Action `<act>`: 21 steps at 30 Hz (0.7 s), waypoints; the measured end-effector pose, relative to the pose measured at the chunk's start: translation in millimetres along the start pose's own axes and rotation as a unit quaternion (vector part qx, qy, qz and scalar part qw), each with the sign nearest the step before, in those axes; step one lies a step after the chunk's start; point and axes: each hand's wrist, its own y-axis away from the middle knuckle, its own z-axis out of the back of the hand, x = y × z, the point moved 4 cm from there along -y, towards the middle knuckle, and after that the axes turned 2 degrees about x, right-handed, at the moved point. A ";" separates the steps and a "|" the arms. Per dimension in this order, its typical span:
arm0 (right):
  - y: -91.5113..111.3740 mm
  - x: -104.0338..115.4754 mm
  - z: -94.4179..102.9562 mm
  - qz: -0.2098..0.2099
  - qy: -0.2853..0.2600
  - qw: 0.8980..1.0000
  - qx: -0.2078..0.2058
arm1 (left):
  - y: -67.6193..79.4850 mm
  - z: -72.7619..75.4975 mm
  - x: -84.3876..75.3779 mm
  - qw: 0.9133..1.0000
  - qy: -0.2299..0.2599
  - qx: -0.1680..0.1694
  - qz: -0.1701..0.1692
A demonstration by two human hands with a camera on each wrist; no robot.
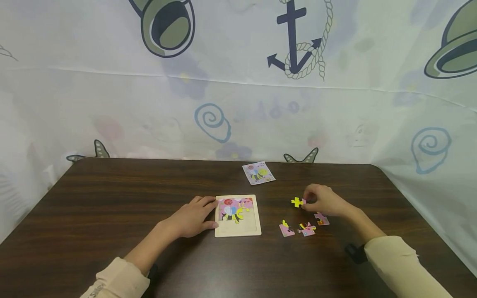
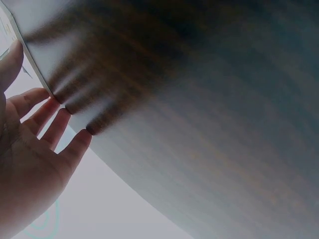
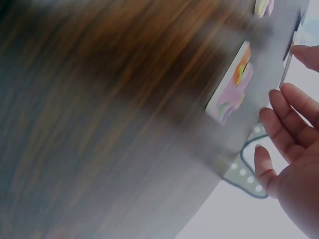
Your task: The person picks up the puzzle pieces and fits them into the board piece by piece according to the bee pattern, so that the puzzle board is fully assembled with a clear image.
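Note:
A square wooden puzzle tray [image 1: 238, 231], part filled with a bee picture in pink and yellow, lies on the dark table. My left hand [image 1: 193, 217] rests at its left side, with thumb and fingertips touching the edge and the fingers loosely extended. To the right, my right hand [image 1: 326, 201] pinches a yellow and pink jigsaw piece [image 1: 297, 202] between thumb and index finger. In the right wrist view that piece [image 3: 286, 67] appears edge-on; whether it touches the table I cannot tell. A loose jigsaw piece [image 1: 322, 219] lies just below the right hand.
Two more loose pieces, one pink and yellow [image 1: 286, 229] and one striped [image 1: 307, 229], lie between tray and right forearm. A picture card [image 1: 258, 173] with the bee lies near the table's back edge. Behind hangs a patterned white cloth [image 1: 156, 116].

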 end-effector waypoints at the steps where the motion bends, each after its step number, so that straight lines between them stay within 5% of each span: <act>1: -1.0 1.6 -0.9 0.006 0.000 1.000 0.000 | -0.1 -0.1 0.2 1.000 0.000 0.001 0.000; 21: -25.9 48.1 -17.9 0.066 0.025 0.997 0.007 | -0.2 -0.6 0.5 1.000 0.001 0.002 0.003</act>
